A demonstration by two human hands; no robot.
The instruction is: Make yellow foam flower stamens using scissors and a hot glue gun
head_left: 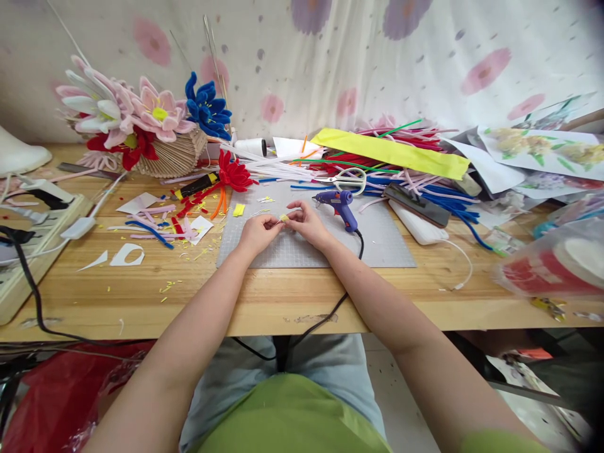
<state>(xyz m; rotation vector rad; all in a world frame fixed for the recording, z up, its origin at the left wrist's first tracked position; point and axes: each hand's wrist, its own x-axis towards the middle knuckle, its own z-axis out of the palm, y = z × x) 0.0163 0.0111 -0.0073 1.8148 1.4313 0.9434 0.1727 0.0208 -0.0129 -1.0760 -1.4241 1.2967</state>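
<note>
Both my hands meet over the grey cutting mat (377, 242) on the wooden table. My left hand (258, 231) and my right hand (306, 223) pinch a small yellow piece (284, 218) between their fingertips. A thin pale stem runs from the piece into my left fingers. A blue glue gun (340, 204) lies on the mat just right of my right hand, its black cord trailing off the table's front edge. A small yellow scrap (238, 209) lies on the mat to the left.
Scissors (348, 180) and a heap of coloured pipe cleaners (401, 167) lie behind the mat. Finished pipe-cleaner flowers (136, 116) stand back left. A power strip (33, 226) sits at the left edge, a plastic container (552, 264) at the right. Paper scraps litter the table's left side.
</note>
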